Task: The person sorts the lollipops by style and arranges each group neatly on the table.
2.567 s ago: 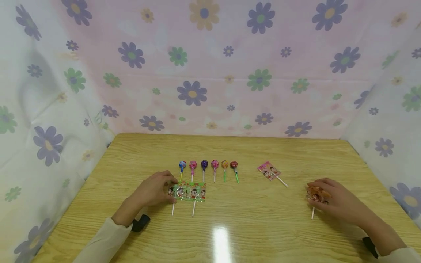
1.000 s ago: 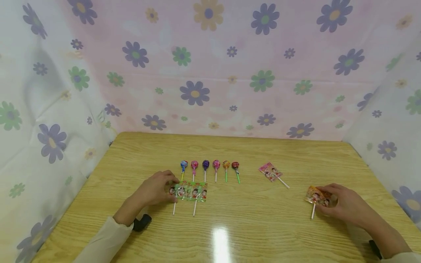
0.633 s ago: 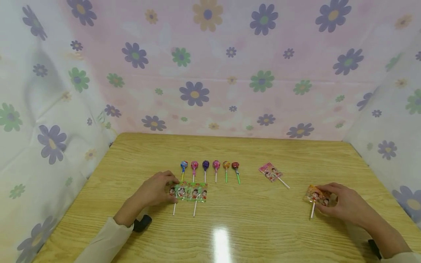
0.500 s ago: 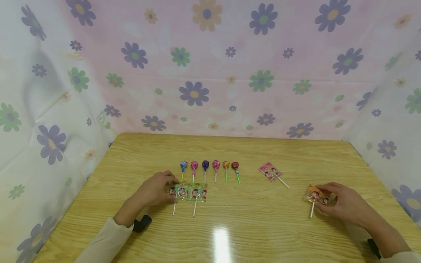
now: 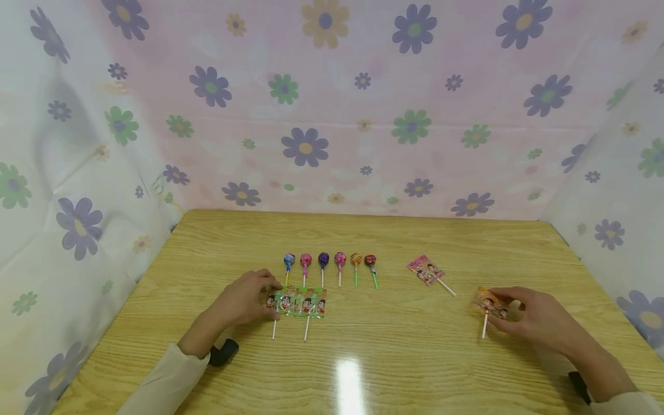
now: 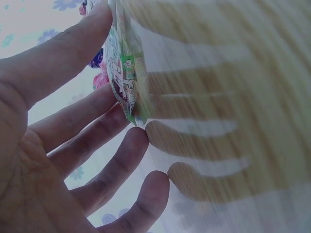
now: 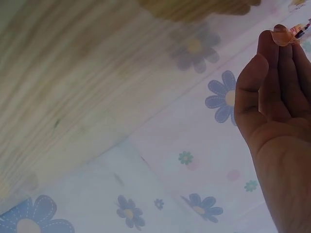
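In the head view my left hand (image 5: 244, 301) pinches a flat lollipop in a green clear wrapper (image 5: 285, 302), thumb at its lower edge and fingers at its upper edge. A second green-wrapped lollipop (image 5: 311, 304) lies against its right side, both white sticks toward me. The left wrist view shows the green packet (image 6: 127, 80) edge-on between thumb and fingers. On the right, my right hand (image 5: 536, 317) pinches an orange-wrapped flat lollipop (image 5: 486, 301), its white stick pointing down. Only a bit of the orange wrapper (image 7: 283, 36) shows at the fingertips in the right wrist view.
A row of several round lollipops (image 5: 324, 259) in different colours lies behind the green ones. Right of the row, a pink-wrapped flat lollipop (image 5: 425, 269) lies slanted on the wooden table (image 5: 394, 340). Flowered cloth (image 5: 358, 144) encloses the back and sides.
My right hand's grip has moved to the orange lollipop's right side, baring more of the wrapper. Lately hand and lollipop have shifted slightly left. The left hand and green lollipops stay put.
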`<state>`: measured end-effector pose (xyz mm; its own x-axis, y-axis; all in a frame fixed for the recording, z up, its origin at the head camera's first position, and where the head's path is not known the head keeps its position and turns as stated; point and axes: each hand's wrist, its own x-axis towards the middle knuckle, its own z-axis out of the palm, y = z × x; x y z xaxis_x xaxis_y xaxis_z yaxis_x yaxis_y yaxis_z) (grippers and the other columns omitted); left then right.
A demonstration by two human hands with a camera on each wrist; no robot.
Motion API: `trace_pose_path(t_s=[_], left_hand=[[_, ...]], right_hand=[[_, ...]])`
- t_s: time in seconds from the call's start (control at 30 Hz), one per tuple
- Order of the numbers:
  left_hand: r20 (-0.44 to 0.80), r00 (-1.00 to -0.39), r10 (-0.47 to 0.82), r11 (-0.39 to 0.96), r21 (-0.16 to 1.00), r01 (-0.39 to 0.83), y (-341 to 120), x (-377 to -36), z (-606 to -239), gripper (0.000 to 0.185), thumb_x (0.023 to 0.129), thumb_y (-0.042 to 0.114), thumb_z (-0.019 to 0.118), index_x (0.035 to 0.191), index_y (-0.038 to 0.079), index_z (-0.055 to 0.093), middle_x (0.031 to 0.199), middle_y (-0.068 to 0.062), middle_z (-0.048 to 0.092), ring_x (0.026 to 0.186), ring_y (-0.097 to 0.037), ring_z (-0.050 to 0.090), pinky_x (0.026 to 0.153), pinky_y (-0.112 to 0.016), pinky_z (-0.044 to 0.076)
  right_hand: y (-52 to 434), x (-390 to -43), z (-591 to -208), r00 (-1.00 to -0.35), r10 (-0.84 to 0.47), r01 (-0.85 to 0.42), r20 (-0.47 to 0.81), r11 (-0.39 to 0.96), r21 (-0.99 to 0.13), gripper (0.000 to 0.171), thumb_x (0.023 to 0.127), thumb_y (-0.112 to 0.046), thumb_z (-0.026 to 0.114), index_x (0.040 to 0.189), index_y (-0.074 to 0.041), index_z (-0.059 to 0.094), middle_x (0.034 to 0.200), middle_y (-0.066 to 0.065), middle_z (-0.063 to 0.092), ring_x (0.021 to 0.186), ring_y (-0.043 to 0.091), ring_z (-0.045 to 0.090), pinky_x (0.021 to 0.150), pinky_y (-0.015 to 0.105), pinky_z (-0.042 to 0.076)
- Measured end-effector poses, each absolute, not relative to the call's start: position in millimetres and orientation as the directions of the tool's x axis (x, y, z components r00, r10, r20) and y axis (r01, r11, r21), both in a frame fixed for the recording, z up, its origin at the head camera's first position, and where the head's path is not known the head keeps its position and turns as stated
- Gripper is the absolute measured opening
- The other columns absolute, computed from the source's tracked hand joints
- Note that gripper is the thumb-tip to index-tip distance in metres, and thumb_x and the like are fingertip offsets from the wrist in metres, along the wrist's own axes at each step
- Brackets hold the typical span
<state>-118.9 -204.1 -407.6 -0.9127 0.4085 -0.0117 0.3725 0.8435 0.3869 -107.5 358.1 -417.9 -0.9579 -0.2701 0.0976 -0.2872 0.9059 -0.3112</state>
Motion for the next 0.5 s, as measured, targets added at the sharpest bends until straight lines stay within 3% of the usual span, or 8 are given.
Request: trace_pose_path(t_s=[0.13,0.37,0.5], left_hand=[[-0.016,-0.913,0.408,0.845,0.387,0.37,-204.2,-118.6,-407.3,0.05,0.073,0.034,0.089,0.115,0.013,0.072,0.123,-0.005,0.064,0.112,-0.031,0.06,0.095,-0.051,0.052],[-0.015,-0.914,0.406,0.847,0.38,0.37,-204.5,-118.9,-408.4,0.05,0.073,0.034,0.088,0.116,0.013,0.072,0.123,-0.005,0.064,0.112,-0.031,0.06,0.094,-0.051,0.052],[-0.018,-0.915,0.404,0.85,0.377,0.368,-204.4,-119.5,-408.5,0.051,0.073,0.035,0.088,0.116,0.014,0.072,0.123,-0.005,0.064,0.113,-0.031,0.06,0.095,-0.051,0.052]], right_hand=[[352.7,-108.3,-416.2,-0.963,-0.261,-0.27,0.073,0.905,-0.33,0.057,0.08,-0.045,0.081,0.122,-0.008,0.07,0.102,0.004,0.071,0.086,0.023,0.066,0.065,0.03,0.05],[346.4,-111.8,-415.0,-0.951,-0.284,-0.308,0.119,0.901,-0.305,0.054,0.08,-0.044,0.082,0.119,-0.009,0.071,0.098,-0.003,0.07,0.082,0.011,0.064,0.068,0.028,0.052],[343.8,-113.5,-415.0,-0.953,-0.285,-0.304,0.105,0.901,-0.31,0.055,0.08,-0.045,0.081,0.12,-0.008,0.071,0.099,-0.001,0.071,0.083,0.015,0.064,0.067,0.031,0.052]])
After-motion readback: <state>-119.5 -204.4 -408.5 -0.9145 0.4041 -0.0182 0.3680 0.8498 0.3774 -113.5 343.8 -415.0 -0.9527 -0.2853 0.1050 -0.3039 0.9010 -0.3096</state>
